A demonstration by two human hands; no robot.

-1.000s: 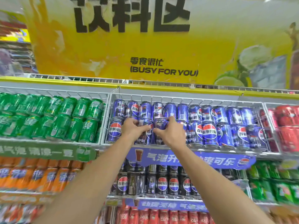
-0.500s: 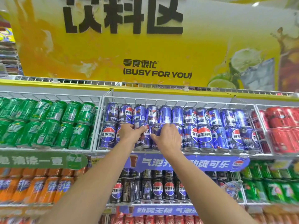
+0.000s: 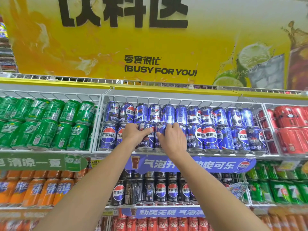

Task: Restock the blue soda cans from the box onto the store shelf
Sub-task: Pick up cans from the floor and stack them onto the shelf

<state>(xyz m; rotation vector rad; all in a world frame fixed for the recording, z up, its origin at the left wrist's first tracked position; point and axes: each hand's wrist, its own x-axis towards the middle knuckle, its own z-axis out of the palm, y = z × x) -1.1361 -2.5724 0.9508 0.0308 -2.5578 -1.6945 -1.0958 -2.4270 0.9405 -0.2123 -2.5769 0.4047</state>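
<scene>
Blue soda cans point(image 3: 209, 135) fill a white wire shelf bay point(image 3: 183, 100) in two stacked rows. My left hand point(image 3: 133, 135) grips one blue can point(image 3: 146, 139) in the lower front row, fingers over its top and thumb across its face. My right hand point(image 3: 173, 140) holds the neighbouring blue can point(image 3: 160, 130) just to the right, fingers curled over its rim. Both cans stand upright, side by side, on the shelf's front edge. The box is out of view.
Green cans point(image 3: 45, 124) fill the bay to the left, red cans point(image 3: 290, 129) the bay to the right. Below are black cans point(image 3: 160, 189), orange cans point(image 3: 33, 190) and green cans point(image 3: 283, 190). A blue price strip point(image 3: 216, 165) runs under the shelf; a yellow sign point(image 3: 160, 67) hangs above.
Both hands stay on the same two cans in the lower row. The view has shifted a little, so the shelf sits lower in frame.
</scene>
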